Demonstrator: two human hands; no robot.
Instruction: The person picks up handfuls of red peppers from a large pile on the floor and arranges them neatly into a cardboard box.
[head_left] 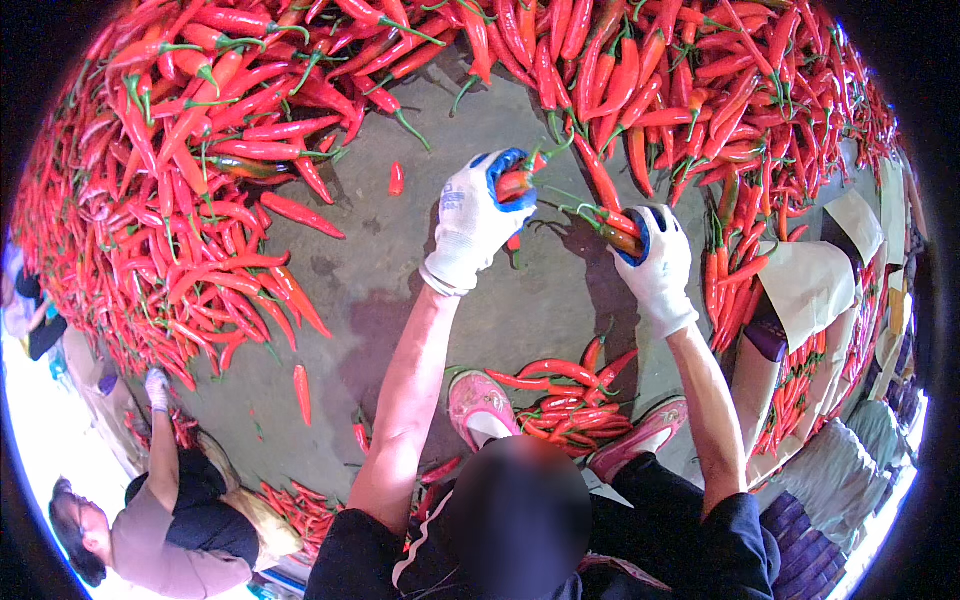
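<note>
My left hand (472, 218), in a white glove with a blue palm, is closed around red chili peppers (513, 185) whose green stems stick out past the fingers. In a matching glove, my right hand (660, 262) grips more chili peppers (621, 238), one of them brownish green, with stems pointing left. Both hands are raised over the concrete floor (500, 325), a short way apart. Below them, between my pink shoes, lies a small pile of red chili peppers (572, 402). How many peppers each hand holds is partly hidden by the fingers.
Large heaps of red chili peppers (215, 250) spread across the left and far side, with another heap (690, 80) at far right. Open cardboard boxes (810, 285) holding peppers stand at right. A co-worker (175, 520) sits at lower left, one gloved hand by the heap.
</note>
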